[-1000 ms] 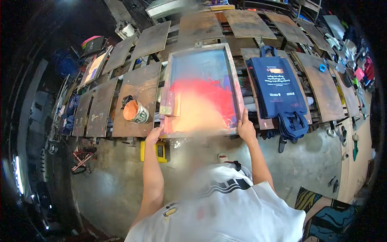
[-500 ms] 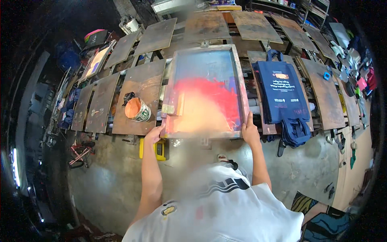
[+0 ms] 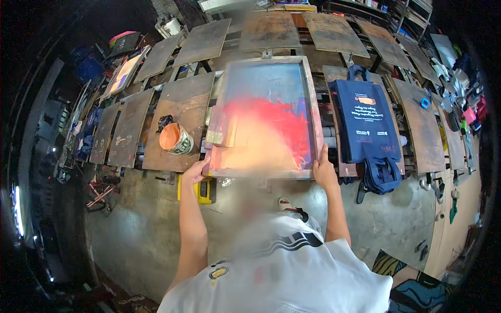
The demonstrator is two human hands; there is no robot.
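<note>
A screen-printing frame (image 3: 315, 112) with a pale, paint-marked border lies in front of me, its near edge toward my body. Red and peach ink (image 3: 261, 135) covers the near part of its mesh, and the far part shows blue. My left hand (image 3: 195, 171) grips the frame's near left corner. On the opposite side my right hand (image 3: 324, 171) holds the near right corner, thumb along the border. Inside the frame, against its left side, rests a squeegee (image 3: 229, 134) with a wooden-looking edge. Whatever lies beneath the mesh is hidden.
Left of the frame, a tub of orange ink (image 3: 177, 140) stands on a brown board (image 3: 180, 99). Navy tote bags (image 3: 365, 120) lie on the board to the right. More boards form rows around them. A yellow object (image 3: 202, 191) sits below the near edge.
The view has shifted slightly, and the frame's left side with my left hand appears a little farther left. Both hands keep their hold on the frame.
</note>
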